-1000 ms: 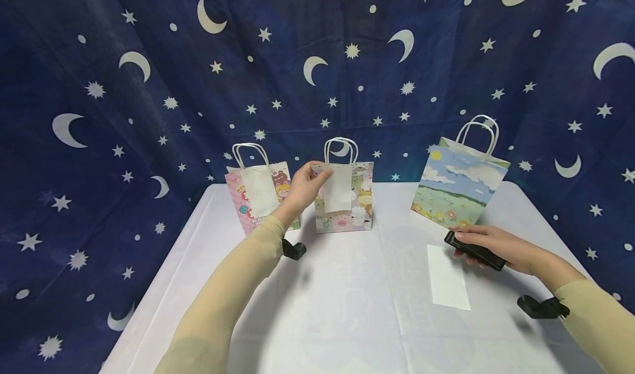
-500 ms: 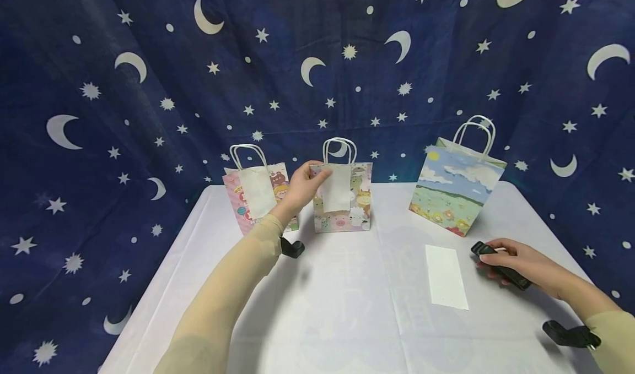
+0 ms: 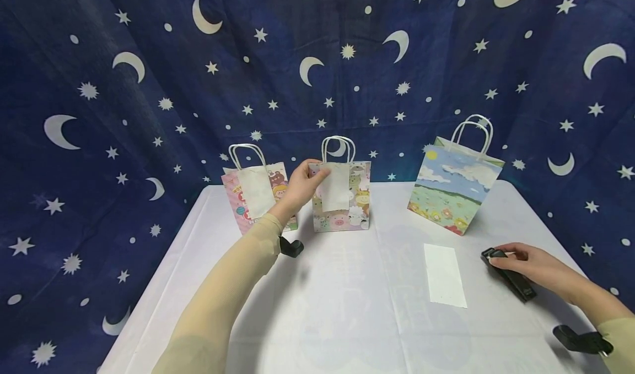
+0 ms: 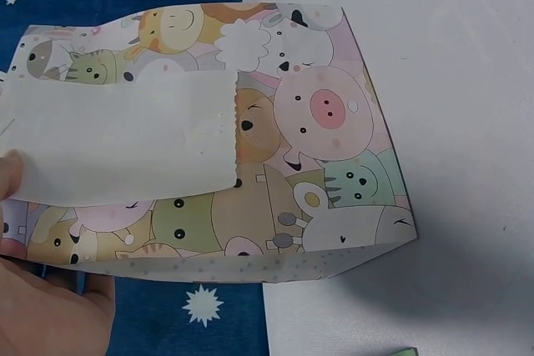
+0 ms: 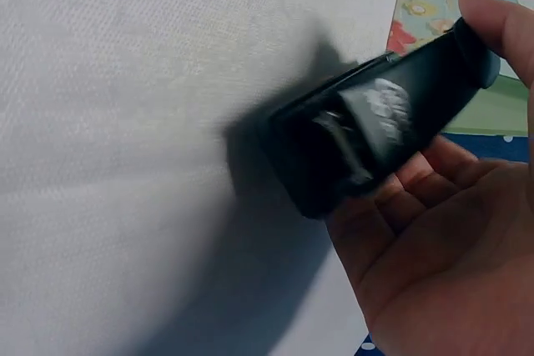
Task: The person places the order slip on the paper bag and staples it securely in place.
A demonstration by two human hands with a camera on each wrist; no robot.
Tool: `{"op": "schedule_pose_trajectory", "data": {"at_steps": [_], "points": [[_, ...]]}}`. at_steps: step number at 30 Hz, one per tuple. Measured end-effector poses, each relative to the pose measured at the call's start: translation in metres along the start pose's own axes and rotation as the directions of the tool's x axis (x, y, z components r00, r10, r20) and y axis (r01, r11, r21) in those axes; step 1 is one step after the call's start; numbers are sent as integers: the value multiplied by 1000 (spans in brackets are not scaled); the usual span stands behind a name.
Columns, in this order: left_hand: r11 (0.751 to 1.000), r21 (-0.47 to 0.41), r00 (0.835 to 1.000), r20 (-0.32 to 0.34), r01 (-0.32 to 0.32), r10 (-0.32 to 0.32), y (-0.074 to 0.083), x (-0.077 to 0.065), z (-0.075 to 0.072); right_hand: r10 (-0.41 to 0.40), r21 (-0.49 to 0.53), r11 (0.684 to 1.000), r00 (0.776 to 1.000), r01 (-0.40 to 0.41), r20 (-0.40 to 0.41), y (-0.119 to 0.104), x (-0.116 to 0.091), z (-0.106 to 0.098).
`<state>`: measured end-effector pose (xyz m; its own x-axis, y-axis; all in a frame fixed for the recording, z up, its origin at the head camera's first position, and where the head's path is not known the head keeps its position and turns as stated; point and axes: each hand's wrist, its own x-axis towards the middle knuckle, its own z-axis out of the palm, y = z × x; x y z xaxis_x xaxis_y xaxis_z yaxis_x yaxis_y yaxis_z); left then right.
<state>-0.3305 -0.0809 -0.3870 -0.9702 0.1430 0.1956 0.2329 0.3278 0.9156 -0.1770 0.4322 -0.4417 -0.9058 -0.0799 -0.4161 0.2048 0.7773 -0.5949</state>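
Note:
My left hand [image 3: 301,187] pinches the top left edge of a small paper bag [image 3: 361,200] printed with cartoon animals, which stands upright at the middle back. A white paper slip [image 3: 337,189] lies against the bag's front, under the thumb; in the left wrist view the slip [image 4: 125,135] covers part of the print. At the right, my right hand [image 3: 538,266] grips a black stapler [image 3: 513,281] at or just above the table. The right wrist view shows the stapler [image 5: 375,122] between thumb and fingers, slightly blurred.
A pink cartoon paper bag [image 3: 237,200] with a white slip [image 3: 258,192] on its front stands at the left. Back right stands a landscape-print paper bag [image 3: 451,184]. Another white slip [image 3: 445,275] lies flat on the white-covered table [image 3: 357,319]. A dark star-patterned curtain [image 3: 278,49] hangs behind.
My right hand has carried the stapler right and toward me, away from the landscape bag and the loose slip, and lowered it. The left hand keeps its hold on the animal bag.

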Motion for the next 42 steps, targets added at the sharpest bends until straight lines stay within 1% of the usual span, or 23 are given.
{"op": "schedule_pose_trajectory", "data": {"at_steps": [7,13,22,26,36,42], "points": [[1000,-19,1000,16,7,-7,1,0,0,18,-37,999,999,-20,-43,-1,0,2],[1000,-24,1000,17,17,-16,3,0,0,-14,-65,998,998,9,-69,-2,-2,2],[1000,-2,1000,-8,13,-13,3,1,0,-50,-105,994,996,43,-68,-1,-2,2],[1000,-2,1000,-21,14,-14,4,1,-1,-47,-110,993,998,41,-53,-2,-2,1],[999,-36,1000,-4,28,-28,4,0,-3,4,-99,995,1000,-5,-8,0,-1,-1],[998,-50,999,2,34,-34,4,-1,-2,31,-110,994,999,-29,18,2,-1,-4]]}}
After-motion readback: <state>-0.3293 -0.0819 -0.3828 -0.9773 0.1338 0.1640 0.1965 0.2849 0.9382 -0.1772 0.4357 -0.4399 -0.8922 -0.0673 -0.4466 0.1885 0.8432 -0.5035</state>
